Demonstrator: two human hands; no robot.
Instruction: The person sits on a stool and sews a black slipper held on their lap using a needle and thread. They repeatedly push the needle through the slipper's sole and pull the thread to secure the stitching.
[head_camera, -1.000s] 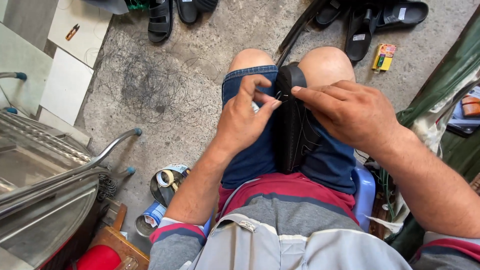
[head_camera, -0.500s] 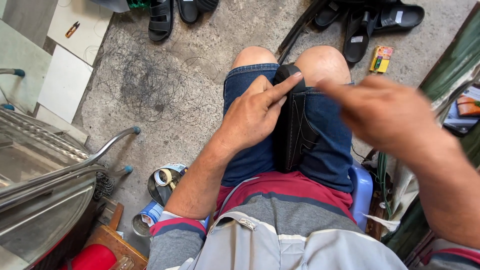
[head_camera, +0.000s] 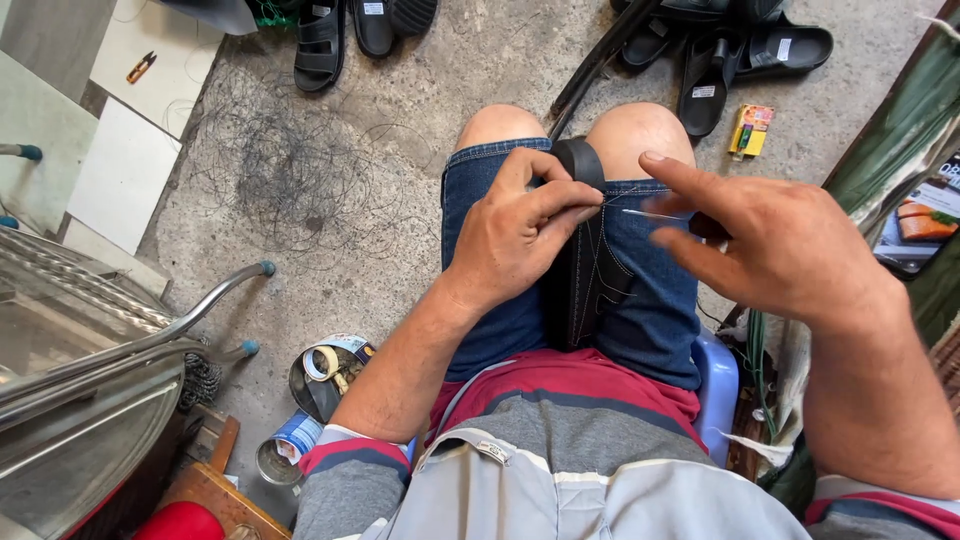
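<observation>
The sandal lies black and lengthwise along the lap, wedged between the two denim thighs, its toe end up at twelve o'clock by the knees. The left hand clamps over it from nine o'clock, fingers curled shut around the edge, thumb and forefinger pinching right at the seam. The right hand hangs at three o'clock, just off the sandal: forefinger stretched straight out, the others loosely bent, and a thin needle pinched at its tips, pointing at the left fingers. A pale thread runs from the needle to the stitching.

Down at seven o'clock on the concrete, a round tin sits open with a roll of tape in it; what lies under the roll cannot be made out. Just below it a small can stands open, its contents unclear. A steel basin fills the nine o'clock edge. At twelve, spare sandals lie scattered, with a small yellow box at one o'clock.
</observation>
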